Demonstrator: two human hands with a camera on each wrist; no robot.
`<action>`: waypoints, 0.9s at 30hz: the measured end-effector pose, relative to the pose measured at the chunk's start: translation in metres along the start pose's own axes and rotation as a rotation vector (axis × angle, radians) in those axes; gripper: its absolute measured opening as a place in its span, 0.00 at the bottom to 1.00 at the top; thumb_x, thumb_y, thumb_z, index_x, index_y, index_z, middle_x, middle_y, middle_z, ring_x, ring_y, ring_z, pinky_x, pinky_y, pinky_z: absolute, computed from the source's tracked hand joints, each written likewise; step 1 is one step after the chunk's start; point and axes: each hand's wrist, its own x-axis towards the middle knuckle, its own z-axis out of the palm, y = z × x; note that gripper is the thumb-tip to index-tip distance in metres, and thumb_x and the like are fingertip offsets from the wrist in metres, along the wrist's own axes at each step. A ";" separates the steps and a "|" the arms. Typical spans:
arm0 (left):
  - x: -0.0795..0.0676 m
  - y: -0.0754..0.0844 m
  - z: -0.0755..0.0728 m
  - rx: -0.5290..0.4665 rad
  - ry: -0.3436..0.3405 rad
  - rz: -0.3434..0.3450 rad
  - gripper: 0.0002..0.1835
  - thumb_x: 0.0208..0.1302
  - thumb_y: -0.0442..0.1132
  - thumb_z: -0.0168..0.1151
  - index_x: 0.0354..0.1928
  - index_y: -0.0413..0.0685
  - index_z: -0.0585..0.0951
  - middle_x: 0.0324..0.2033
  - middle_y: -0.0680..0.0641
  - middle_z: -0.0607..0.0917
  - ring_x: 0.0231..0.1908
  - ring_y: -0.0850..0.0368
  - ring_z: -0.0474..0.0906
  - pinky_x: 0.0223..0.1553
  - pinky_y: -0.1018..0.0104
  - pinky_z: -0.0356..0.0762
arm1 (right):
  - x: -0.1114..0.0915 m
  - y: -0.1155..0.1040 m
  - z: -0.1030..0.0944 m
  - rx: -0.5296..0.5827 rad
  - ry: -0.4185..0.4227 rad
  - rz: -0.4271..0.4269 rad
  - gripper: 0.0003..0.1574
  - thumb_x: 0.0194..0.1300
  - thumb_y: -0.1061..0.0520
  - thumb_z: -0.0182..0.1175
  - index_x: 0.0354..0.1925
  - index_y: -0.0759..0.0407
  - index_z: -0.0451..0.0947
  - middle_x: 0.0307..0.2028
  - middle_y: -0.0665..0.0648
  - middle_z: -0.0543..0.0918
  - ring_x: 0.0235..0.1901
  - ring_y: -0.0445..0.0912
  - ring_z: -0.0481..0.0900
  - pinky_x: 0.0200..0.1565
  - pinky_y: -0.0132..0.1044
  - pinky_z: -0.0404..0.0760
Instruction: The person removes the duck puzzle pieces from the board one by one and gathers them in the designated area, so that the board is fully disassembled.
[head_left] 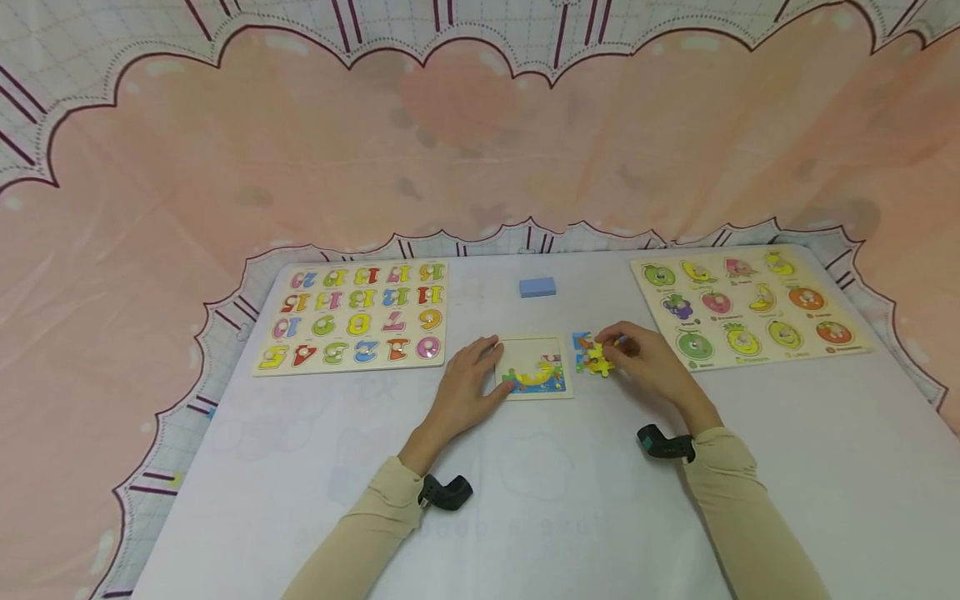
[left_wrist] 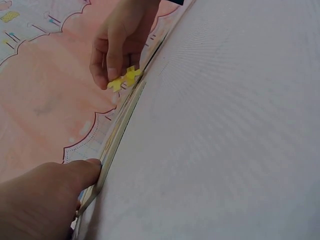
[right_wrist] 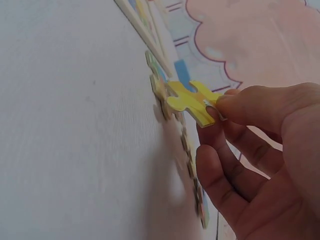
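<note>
Jigsaw piece (right_wrist: pixel 195 102), yellow, knobbed: pinched in fingers of right hand (head_left: pixel 643 357). Square pale-wood puzzle tray (head_left: pixel 567 380), part-filled: nine o'clock from piece; left hand (head_left: pixel 463 390) nearer, extended fingers touching it.

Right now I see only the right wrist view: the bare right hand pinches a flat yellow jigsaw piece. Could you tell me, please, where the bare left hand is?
Observer: The bare left hand touches the left side of the square pale wooden tray.
Operator: Thank you. Is the picture inside this tray already complete?
Observer: No. Blue and yellow jigsaw pieces fill the bottom, but the upper left area is bare.
</note>
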 end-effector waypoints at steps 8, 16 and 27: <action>0.000 -0.001 0.000 0.000 0.009 0.005 0.33 0.61 0.51 0.62 0.64 0.42 0.70 0.67 0.45 0.68 0.69 0.47 0.59 0.70 0.50 0.56 | -0.006 0.005 -0.005 -0.024 0.005 0.020 0.12 0.67 0.57 0.57 0.48 0.57 0.77 0.48 0.59 0.82 0.44 0.51 0.79 0.49 0.46 0.78; -0.001 0.001 -0.001 -0.007 0.016 0.013 0.32 0.61 0.50 0.62 0.64 0.41 0.71 0.66 0.44 0.68 0.69 0.46 0.60 0.69 0.48 0.57 | -0.008 0.006 -0.004 -0.116 0.043 -0.001 0.10 0.65 0.61 0.58 0.45 0.60 0.77 0.42 0.60 0.83 0.39 0.49 0.79 0.42 0.38 0.78; -0.001 0.002 -0.001 -0.023 0.020 0.019 0.32 0.60 0.50 0.63 0.63 0.40 0.71 0.66 0.44 0.68 0.69 0.46 0.60 0.69 0.49 0.56 | -0.008 0.005 -0.001 -0.215 0.071 -0.026 0.09 0.62 0.64 0.59 0.43 0.61 0.78 0.39 0.59 0.82 0.36 0.48 0.76 0.39 0.38 0.75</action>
